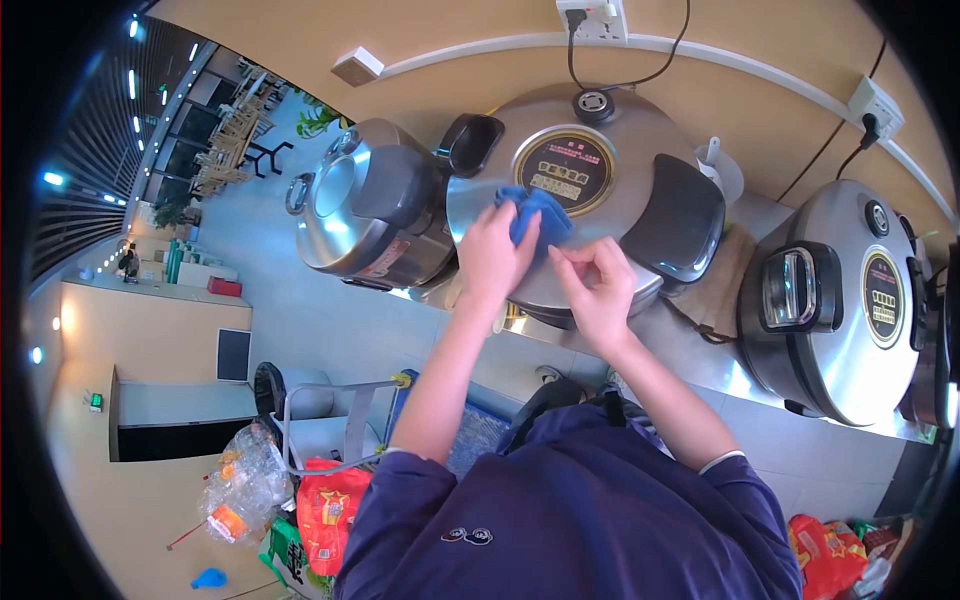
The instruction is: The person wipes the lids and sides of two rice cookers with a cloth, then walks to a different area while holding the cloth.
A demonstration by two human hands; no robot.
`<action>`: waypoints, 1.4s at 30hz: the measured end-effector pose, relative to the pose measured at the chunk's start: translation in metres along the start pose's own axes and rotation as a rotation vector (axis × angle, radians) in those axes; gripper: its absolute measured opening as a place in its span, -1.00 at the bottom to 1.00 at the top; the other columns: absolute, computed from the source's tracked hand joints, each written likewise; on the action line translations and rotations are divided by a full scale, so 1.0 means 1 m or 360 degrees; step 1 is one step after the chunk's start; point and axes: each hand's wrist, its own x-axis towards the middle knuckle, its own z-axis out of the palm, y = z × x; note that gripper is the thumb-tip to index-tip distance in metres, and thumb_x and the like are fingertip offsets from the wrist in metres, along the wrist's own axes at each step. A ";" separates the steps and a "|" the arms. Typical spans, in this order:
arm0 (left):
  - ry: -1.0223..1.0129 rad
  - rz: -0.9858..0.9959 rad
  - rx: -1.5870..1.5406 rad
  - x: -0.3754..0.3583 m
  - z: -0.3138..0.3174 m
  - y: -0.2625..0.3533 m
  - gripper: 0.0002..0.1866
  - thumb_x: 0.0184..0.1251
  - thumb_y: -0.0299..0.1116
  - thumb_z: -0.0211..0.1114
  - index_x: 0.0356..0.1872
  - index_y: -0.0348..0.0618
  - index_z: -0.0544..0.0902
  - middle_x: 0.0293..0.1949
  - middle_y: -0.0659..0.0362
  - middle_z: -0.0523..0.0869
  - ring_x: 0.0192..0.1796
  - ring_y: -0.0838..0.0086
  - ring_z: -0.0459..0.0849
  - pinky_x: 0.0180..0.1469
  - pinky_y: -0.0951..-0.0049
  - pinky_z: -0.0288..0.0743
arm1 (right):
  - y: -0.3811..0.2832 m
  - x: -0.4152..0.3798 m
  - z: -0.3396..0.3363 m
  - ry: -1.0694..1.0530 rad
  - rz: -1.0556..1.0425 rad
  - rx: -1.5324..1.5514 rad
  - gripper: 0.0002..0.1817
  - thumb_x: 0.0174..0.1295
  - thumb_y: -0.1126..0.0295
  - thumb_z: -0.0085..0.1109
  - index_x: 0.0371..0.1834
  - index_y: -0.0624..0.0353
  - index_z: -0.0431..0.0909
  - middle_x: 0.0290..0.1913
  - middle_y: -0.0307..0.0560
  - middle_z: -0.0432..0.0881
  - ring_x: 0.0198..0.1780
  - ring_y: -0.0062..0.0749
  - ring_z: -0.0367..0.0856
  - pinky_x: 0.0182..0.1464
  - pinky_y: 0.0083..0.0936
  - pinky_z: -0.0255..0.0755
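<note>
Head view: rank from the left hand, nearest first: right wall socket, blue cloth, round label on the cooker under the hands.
From the left hand:
1. Blue cloth: in its grasp.
2. Round label: just beyond, on the cooker lid.
3. Right wall socket: upper right.

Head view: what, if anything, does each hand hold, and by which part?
The left hand holds a blue cloth by its left side; whether the right hand pinches anything cannot be told.

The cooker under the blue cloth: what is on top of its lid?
On the lid are a round dark label and a small round fitting; the blue cloth, held in the left hand, is over its near part. Whatever is beneath cloth and hand is covered.
</note>
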 end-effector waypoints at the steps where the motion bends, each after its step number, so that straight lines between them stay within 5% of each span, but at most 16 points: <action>1: -0.0040 -0.0045 -0.0017 -0.011 -0.003 0.005 -0.68 0.37 -0.13 0.42 -0.20 -0.21 0.68 -0.29 -0.12 0.73 -0.24 -0.14 0.75 -0.23 -0.03 0.64 | -0.002 0.000 0.000 0.0006 -0.0004 0.0011 -0.78 0.17 0.51 0.57 -0.44 0.23 0.62 -0.46 -0.18 0.51 -0.49 -0.53 0.46 -0.41 -0.53 0.40; 4: -0.0176 -0.0065 -0.0068 -0.041 -0.013 0.024 -0.68 0.31 -0.18 0.45 -0.18 -0.24 0.63 -0.25 -0.14 0.71 -0.23 -0.18 0.74 -0.24 -0.06 0.61 | -0.010 0.003 -0.001 -0.0053 -0.0049 -0.0037 -0.84 0.20 0.56 0.48 -0.21 0.23 0.68 -0.26 -0.04 0.60 -0.27 -0.32 0.61 -0.20 -0.43 0.53; 6: -0.0193 -0.0071 -0.0295 -0.056 -0.020 0.041 -0.67 0.28 -0.23 0.46 -0.15 -0.27 0.59 -0.21 -0.18 0.68 -0.18 -0.22 0.71 -0.21 -0.07 0.59 | -0.015 0.008 0.000 -0.0127 -0.0210 -0.0125 -0.70 0.25 0.57 0.35 0.06 0.26 0.65 -0.01 0.12 0.61 0.02 -0.02 0.63 0.08 -0.23 0.54; 7: -0.0173 -0.0037 -0.0349 -0.065 -0.020 0.042 -0.71 0.30 -0.32 0.42 -0.07 -0.26 0.60 -0.19 -0.08 0.72 -0.12 -0.06 0.78 -0.13 0.03 0.65 | -0.019 0.008 -0.005 -0.0367 -0.0231 -0.0202 -0.62 0.31 0.51 0.25 0.20 0.30 0.58 0.13 0.22 0.58 0.17 0.16 0.56 0.25 -0.10 0.47; 8: -0.0175 -0.0023 -0.0358 -0.075 -0.018 0.040 -0.71 0.30 -0.32 0.42 -0.07 -0.26 0.60 -0.19 -0.08 0.72 -0.12 -0.06 0.78 -0.13 0.03 0.65 | -0.023 0.009 -0.010 -0.0521 -0.0261 -0.0216 -0.63 0.37 0.39 0.20 0.19 0.29 0.60 0.15 0.23 0.59 0.19 0.15 0.56 0.29 -0.08 0.44; 10: -0.0154 -0.0444 -0.1598 -0.092 -0.016 0.035 -0.71 0.32 -0.49 0.32 0.05 -0.28 0.62 -0.11 0.05 0.77 -0.04 0.21 0.82 -0.04 0.21 0.68 | -0.023 0.006 -0.015 -0.0762 -0.0391 -0.0492 -0.51 0.36 0.17 0.27 0.25 0.23 0.59 0.26 0.23 0.55 0.32 0.16 0.49 0.40 -0.05 0.37; 11: -0.0169 -0.0435 -0.1601 -0.093 -0.025 0.028 -0.71 0.32 -0.49 0.32 0.05 -0.28 0.62 -0.11 0.05 0.77 -0.04 0.21 0.82 -0.04 0.21 0.68 | -0.027 0.005 -0.017 -0.0747 -0.0385 -0.0499 -0.51 0.36 0.17 0.27 0.25 0.23 0.59 0.26 0.23 0.55 0.32 0.16 0.49 0.40 -0.05 0.37; 13: -0.0600 -0.0878 -0.1973 -0.089 -0.054 0.004 -0.67 0.30 -0.68 0.15 0.07 -0.30 0.66 -0.06 0.13 0.79 0.04 0.41 0.78 0.09 0.37 0.64 | -0.037 0.003 -0.020 -0.0889 -0.0394 -0.0748 -0.34 0.27 -0.02 0.36 0.33 0.16 0.57 0.36 0.24 0.49 0.46 0.19 0.37 0.48 0.03 0.29; 18: -0.0164 -0.0337 -0.0771 -0.049 -0.031 -0.042 -0.65 0.27 -0.76 0.04 -0.11 -0.27 0.75 -0.16 0.07 0.81 -0.08 0.36 0.77 0.00 0.42 0.57 | -0.035 -0.005 -0.019 -0.0924 -0.0514 -0.1010 -0.27 0.15 -0.02 0.48 0.36 0.06 0.55 0.39 0.22 0.43 0.45 0.22 0.37 0.47 0.05 0.32; 20: 0.0139 -0.0311 -0.0737 -0.026 -0.010 -0.051 -0.72 0.29 -0.73 0.08 -0.15 -0.26 0.71 -0.17 0.06 0.79 -0.14 0.25 0.75 -0.08 0.34 0.55 | -0.027 -0.013 -0.022 -0.0901 -0.0524 -0.1066 -0.30 0.13 0.10 0.52 0.35 0.06 0.55 0.33 0.17 0.45 0.43 0.16 0.38 0.48 0.05 0.31; 24: 0.0412 -0.0018 -0.0482 0.006 0.016 -0.047 -0.83 0.33 -0.67 0.18 -0.15 -0.24 0.64 -0.16 0.06 0.74 -0.09 0.10 0.67 -0.02 0.20 0.53 | -0.015 -0.023 -0.042 -0.0740 -0.0572 -0.0926 -0.60 0.17 0.29 0.46 0.08 0.12 0.68 0.09 0.08 0.59 0.19 0.02 0.56 0.30 -0.10 0.48; 26: 0.0505 0.0198 -0.0281 0.017 0.018 -0.042 -0.87 0.32 -0.61 0.25 -0.15 -0.21 0.61 -0.16 0.03 0.69 -0.08 0.01 0.61 0.02 0.09 0.49 | -0.039 -0.001 -0.056 -0.0522 -0.0403 -0.0746 -0.71 0.12 0.39 0.51 -0.08 0.12 0.73 -0.03 0.05 0.59 0.00 0.03 0.58 0.04 -0.11 0.57; 30: 0.0541 0.0019 -0.0308 0.005 0.022 -0.048 -0.86 0.25 -0.61 0.27 -0.19 -0.19 0.59 -0.19 0.02 0.68 -0.09 0.00 0.62 -0.02 0.07 0.48 | -0.059 0.080 -0.094 -0.0182 -0.0419 -0.1168 -0.71 0.24 0.36 0.43 0.02 0.11 0.71 0.05 0.12 0.58 0.13 0.14 0.52 0.22 -0.06 0.45; 34: 0.0538 -0.0285 -0.0408 0.003 0.023 -0.048 -0.84 0.23 -0.59 0.28 -0.18 -0.19 0.57 -0.20 0.02 0.64 -0.07 0.00 0.59 0.02 0.04 0.48 | -0.002 0.088 -0.095 -0.0202 -0.0229 -0.1489 -0.57 0.41 0.19 0.25 0.25 0.16 0.59 0.29 0.21 0.48 0.26 0.23 0.43 0.31 0.05 0.35; 36: 0.0580 -0.0309 -0.0403 0.003 0.024 -0.048 -0.84 0.22 -0.59 0.28 -0.19 -0.20 0.55 -0.20 0.01 0.63 -0.07 0.00 0.59 0.02 0.04 0.48 | -0.003 0.081 -0.090 -0.0215 -0.0320 -0.1556 -0.51 0.36 0.31 0.22 0.30 0.31 0.51 0.21 0.41 0.44 0.21 0.25 0.42 0.28 0.06 0.34; 42: 0.0662 -0.0321 -0.0488 0.005 0.019 -0.049 -0.86 0.30 -0.59 0.26 -0.17 -0.25 0.52 -0.19 -0.03 0.61 -0.07 -0.01 0.56 0.02 0.06 0.45 | -0.028 0.048 -0.049 -0.0611 -0.0443 -0.1320 -0.55 0.25 0.48 0.21 0.22 0.36 0.52 0.07 0.33 0.46 0.09 0.23 0.48 0.16 0.04 0.44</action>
